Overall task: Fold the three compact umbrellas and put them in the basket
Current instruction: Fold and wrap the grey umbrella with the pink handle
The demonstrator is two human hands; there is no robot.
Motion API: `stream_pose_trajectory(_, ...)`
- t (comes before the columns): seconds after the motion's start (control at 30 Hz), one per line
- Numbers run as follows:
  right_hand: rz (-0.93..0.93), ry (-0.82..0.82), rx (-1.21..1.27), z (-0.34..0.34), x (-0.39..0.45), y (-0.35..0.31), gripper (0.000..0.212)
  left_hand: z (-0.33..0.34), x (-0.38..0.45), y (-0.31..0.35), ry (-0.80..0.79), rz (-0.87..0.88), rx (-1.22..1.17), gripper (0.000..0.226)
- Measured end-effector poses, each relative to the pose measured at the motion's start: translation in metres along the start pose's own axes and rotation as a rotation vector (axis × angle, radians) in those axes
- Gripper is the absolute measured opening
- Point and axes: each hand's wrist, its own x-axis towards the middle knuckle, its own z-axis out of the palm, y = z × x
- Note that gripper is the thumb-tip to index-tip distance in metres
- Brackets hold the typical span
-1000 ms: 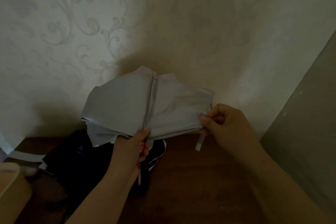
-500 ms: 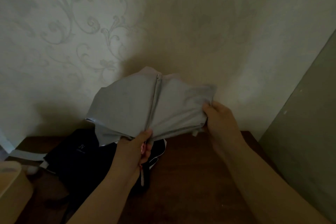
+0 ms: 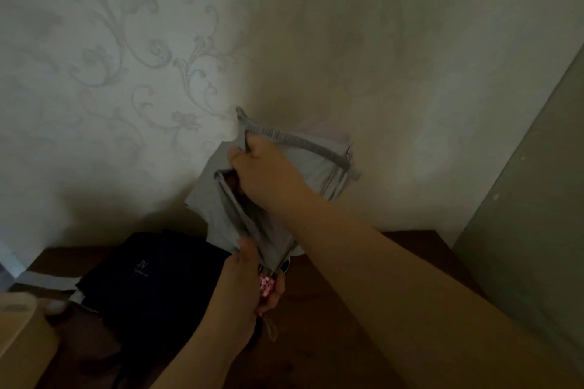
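While my left hand (image 3: 249, 281) grips the grey umbrella (image 3: 218, 208) low down, my right hand (image 3: 262, 174) pinches its canopy edge.

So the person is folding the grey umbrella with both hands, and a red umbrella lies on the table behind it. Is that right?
Not quite: the head view shows the umbrella lying on the table is dark navy, not red. The left hand and right hand do both grip the grey umbrella.

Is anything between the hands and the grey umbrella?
No. The right hand grips the grey umbrella by its canopy folds, and the left hand holds its lower end. Nothing sits between them. The dark umbrella lies on the table below.
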Motion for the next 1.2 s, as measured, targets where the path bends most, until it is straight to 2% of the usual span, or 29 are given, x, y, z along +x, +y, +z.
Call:
stream_pose_trajectory(0.1, 0.104, -0.177, -0.028, 0.000, 0.008, -0.003, 0.027, -0.003, -0.003, 0.001, -0.013, 0.034, 0.046, 0.037)
stream_pose_trajectory(0.17, 0.154, -0.327, -0.059, -0.001, 0.009, -0.006, 0.037, -0.003, -0.006, 0.000, -0.046, 0.100, 0.067, 0.040)
stream_pose_trajectory(0.23, 0.162, -0.442, -0.139, -0.001, 0.009, -0.007, 0.042, 0.000, -0.006, -0.001, -0.034, 0.080, -0.012, 0.040)
stream_pose_trajectory(0.33, 0.065, -0.511, -0.364, -0.006, 0.004, -0.003, 0.045, 0.003, -0.006, -0.003, -0.071, 0.019, -0.094, 0.037)
stream_pose_trajectory(0.4, -0.041, -0.411, -0.340, -0.013, -0.002, 0.006, 0.047, 0.004, -0.006, -0.005, -0.100, 0.000, -0.116, 0.035)
stream_pose_trajectory(0.5, -0.167, -0.073, -0.070, -0.034, -0.024, 0.026, 0.028, 0.003, -0.003, -0.004, -0.126, -0.046, -0.177, 0.036)
stream_pose_trajectory(0.57, -0.152, 0.259, 0.017, -0.052, -0.041, 0.049, 0.014, 0.002, 0.000, -0.004, -0.147, -0.086, -0.225, 0.039)
stream_pose_trajectory(0.6, -0.101, 0.387, 0.007, -0.060, -0.049, 0.062, 0.006, 0.001, 0.001, -0.005, -0.153, -0.110, -0.250, 0.040)
stream_pose_trajectory(0.63, -0.013, 0.442, -0.005, -0.065, -0.058, 0.071, 0.007, 0.001, 0.003, -0.006, -0.163, -0.131, -0.268, 0.040)
stream_pose_trajectory(0.67, 0.093, 0.410, -0.025, -0.066, -0.066, 0.079, 0.019, 0.002, 0.005, -0.007, -0.177, -0.143, -0.279, 0.040)
stream_pose_trajectory(0.73, 0.302, 0.169, -0.013, -0.062, -0.077, 0.086, 0.047, 0.006, 0.006, -0.009, -0.199, -0.153, -0.293, 0.039)
stream_pose_trajectory(0.77, 0.392, 0.052, 0.038, -0.058, -0.081, 0.086, 0.052, 0.009, 0.006, -0.010, -0.204, -0.158, -0.299, 0.040)
stream_pose_trajectory(0.83, 0.431, -0.044, 0.140, -0.048, -0.083, 0.087, 0.040, 0.016, 0.005, -0.014, -0.220, -0.169, -0.278, 0.042)
stream_pose_trajectory(0.9, 0.356, 0.025, 0.179, -0.042, -0.079, 0.092, 0.026, 0.021, 0.003, -0.018, -0.239, -0.192, -0.248, 0.044)
stream_pose_trajectory(1.0, 0.316, 0.168, 0.414, -0.038, -0.074, 0.093, 0.043, 0.023, 0.000, -0.019, -0.276, -0.223, -0.274, 0.046)
stream_pose_trajectory(1.03, 0.293, 0.188, 0.458, -0.040, -0.073, 0.093, 0.041, 0.023, 0.000, -0.018, -0.291, -0.226, -0.286, 0.047)
stream_pose_trajectory(1.1, 0.227, 0.210, 0.435, -0.047, -0.072, 0.090, 0.031, 0.021, -0.002, -0.016, -0.325, -0.226, -0.315, 0.048)
stream_pose_trajectory(1.2, 0.161, 0.334, 0.254, -0.060, -0.063, 0.087, 0.051, 0.021, -0.008, -0.011, -0.404, -0.239, -0.395, 0.051)
